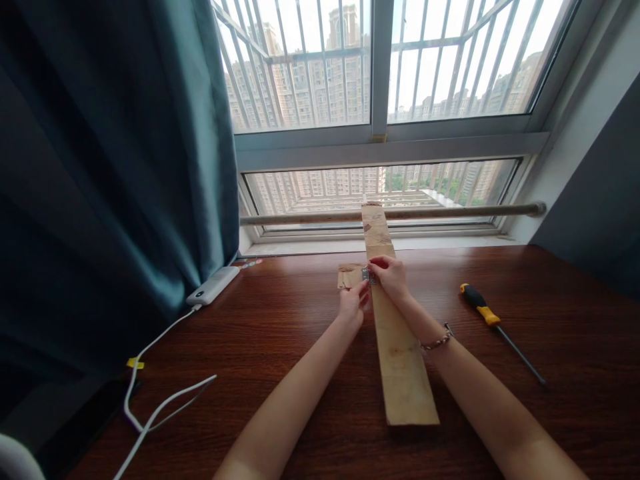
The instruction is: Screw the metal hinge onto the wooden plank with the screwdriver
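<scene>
Tabletop (280,320), metal piece (365,273) partly behind fingers (362,288)

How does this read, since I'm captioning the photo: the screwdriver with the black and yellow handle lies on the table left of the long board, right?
Not quite: the screwdriver lies on the table right of the long board, as the head view shows.

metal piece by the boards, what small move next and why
I'd probably line the metal piece up with the edge of the long board: the left hand and right hand are both at it, beside the short board, while the screwdriver lies apart on the table.
</scene>
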Tool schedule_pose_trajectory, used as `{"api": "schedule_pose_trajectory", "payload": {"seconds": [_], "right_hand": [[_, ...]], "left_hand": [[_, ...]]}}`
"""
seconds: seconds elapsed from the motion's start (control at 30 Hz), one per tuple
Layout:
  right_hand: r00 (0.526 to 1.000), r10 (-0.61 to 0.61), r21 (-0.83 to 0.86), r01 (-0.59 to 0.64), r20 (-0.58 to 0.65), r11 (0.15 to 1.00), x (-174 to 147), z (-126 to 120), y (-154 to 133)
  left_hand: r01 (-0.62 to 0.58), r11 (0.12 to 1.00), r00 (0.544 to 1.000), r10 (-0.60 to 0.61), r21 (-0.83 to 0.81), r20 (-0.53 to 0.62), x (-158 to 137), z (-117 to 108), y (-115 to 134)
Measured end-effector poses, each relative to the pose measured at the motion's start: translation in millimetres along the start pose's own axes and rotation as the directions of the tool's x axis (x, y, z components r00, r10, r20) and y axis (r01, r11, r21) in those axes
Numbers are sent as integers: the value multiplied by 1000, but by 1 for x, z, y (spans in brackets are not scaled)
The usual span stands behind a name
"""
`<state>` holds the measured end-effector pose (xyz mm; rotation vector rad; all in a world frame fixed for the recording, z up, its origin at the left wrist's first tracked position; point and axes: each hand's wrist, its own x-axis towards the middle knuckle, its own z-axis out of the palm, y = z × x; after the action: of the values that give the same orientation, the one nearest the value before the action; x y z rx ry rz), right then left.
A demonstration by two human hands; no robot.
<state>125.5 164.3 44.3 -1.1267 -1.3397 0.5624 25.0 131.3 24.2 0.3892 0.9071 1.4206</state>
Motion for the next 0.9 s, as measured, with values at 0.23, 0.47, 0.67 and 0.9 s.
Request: {"api": "schedule_pose_trajectory", "payload": {"seconds": [0.23, 0.47, 0.67, 0.9], "right_hand": [[997, -77, -102, 76, -6, 992, -3, 0, -1], [986, -165, -177, 164, 10, 970, -6, 0, -3], [982, -190, -220, 185, 1, 958, -7, 0, 1], [978, -209, -240, 206, 14, 949, -7, 2, 3]], "left_hand": [[-6, 1000, 1000, 5, -7, -12, 0, -1, -1], [12, 1000, 1000, -13, -25, -28, -1, 1, 0], [14, 995, 1000, -15, -95, -9, 1, 2, 0], [33, 991, 999, -34, -128, -6, 3, 1, 2]]}}
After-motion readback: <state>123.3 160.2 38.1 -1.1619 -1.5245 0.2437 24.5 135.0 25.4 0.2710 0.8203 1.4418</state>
